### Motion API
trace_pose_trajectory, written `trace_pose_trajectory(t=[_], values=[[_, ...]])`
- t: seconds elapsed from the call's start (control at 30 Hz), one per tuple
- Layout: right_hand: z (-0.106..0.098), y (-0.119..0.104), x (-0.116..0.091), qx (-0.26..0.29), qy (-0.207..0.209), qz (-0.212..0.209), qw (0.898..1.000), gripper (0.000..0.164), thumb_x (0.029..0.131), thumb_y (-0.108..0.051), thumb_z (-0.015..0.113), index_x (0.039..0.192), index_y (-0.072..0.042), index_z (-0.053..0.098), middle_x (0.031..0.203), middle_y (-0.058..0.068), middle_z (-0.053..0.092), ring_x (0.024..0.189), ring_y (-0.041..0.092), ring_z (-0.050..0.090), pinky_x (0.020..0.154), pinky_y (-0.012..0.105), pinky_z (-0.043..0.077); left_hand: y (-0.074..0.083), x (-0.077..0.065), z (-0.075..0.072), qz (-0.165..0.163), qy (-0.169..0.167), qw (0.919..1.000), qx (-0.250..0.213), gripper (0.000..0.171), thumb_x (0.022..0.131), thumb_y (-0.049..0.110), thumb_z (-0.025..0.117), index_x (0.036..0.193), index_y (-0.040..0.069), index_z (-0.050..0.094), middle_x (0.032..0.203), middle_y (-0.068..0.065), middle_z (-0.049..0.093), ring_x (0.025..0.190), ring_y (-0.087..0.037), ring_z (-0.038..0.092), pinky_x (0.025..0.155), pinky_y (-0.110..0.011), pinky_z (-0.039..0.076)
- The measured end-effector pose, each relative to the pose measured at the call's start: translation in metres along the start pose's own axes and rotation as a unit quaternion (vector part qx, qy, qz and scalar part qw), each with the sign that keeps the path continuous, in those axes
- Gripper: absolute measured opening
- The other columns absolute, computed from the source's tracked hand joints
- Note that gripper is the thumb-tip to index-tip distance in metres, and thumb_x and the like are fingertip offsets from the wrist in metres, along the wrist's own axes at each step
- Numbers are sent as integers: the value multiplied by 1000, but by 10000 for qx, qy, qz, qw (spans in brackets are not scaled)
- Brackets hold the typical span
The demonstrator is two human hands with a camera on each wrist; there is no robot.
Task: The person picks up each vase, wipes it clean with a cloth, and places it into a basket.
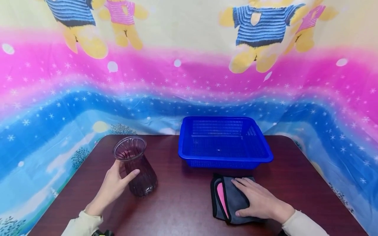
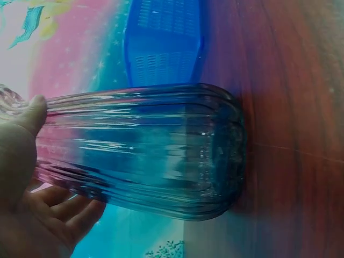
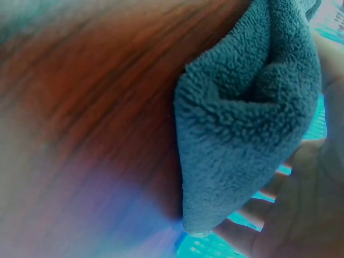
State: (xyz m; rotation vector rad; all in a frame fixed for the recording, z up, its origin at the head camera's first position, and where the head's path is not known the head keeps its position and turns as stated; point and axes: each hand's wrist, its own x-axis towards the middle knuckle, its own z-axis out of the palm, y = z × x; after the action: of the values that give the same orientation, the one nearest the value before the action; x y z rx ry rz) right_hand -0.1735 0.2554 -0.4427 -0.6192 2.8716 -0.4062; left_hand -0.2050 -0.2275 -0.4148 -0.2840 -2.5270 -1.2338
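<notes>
Furthest left, a pale left sleeve [image 1: 84, 223] leading up to a left hand [image 1: 111, 185], thumb laid across the near face of a glass vase [image 1: 143, 177] and the other fingers bent round its far side; a real grip below the flared rim, parted only as far as the glass requires. Purplish and ribbed lengthwise, mouth upward, on the left part of a dark red-brown table [image 1: 177, 209]; base at the tabletop or a shade above it, impossible to tell which. Blue and pink visible through the vase wall in the left wrist view. Further right, near the back edge of the table and well apart from the vase, a blue plastic basket [image 1: 227, 159] with slotted walls and a broad rim. Just in front of the basket, toward its right half, a folded grey cloth [image 1: 234, 201], bordered in black, with a pink strip [image 1: 222, 200] near its left edge; plush in the right wrist view. Over the right part of the cloth, a right hand [image 1: 260, 198], fingers relaxed and nearly straight, slightly spread, resting on top rather than wrapped round, thumb toward the near side. Last, at lower right, a pale right sleeve [image 1: 304, 224]. Behind, right across, a printed backdrop [image 1: 165, 78] in cream, pink and blue.
</notes>
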Motion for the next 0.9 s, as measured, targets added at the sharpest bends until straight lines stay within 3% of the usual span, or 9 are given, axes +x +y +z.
trace_pose_trajectory(t=[0.37, 0.63, 0.9], values=[[0, -5, 0, -45, 91, 176, 9998, 100, 67, -64, 84, 141, -3, 56, 145, 13, 54, 134, 36, 50, 100, 57, 51, 3, 4, -2, -31, -195, 9998, -44, 61, 92, 24, 76, 141, 0, 48, 124, -30, 68, 116, -43, 68, 95, -50, 57], [2, -6, 1, -366, 504, -179, 9979, 79, 69, -62, 84, 127, -10, 68, 124, 0, 61, 114, 22, 57, 89, 46, 55, 5, 3, -3, -17, -146, 9998, -140, 61, 92, 21, 76, 141, -1, 47, 127, -31, 66, 119, -44, 66, 97, -51, 56], [5, -6, 1, -312, 588, -307, 9973, 55, 74, -59, 82, 111, -19, 71, 108, -11, 62, 100, 11, 58, 81, 37, 56, 3, 0, -5, -33, -117, 9998, -156, 62, 92, 20, 76, 142, -3, 46, 129, -32, 65, 120, -45, 65, 97, -51, 56]])
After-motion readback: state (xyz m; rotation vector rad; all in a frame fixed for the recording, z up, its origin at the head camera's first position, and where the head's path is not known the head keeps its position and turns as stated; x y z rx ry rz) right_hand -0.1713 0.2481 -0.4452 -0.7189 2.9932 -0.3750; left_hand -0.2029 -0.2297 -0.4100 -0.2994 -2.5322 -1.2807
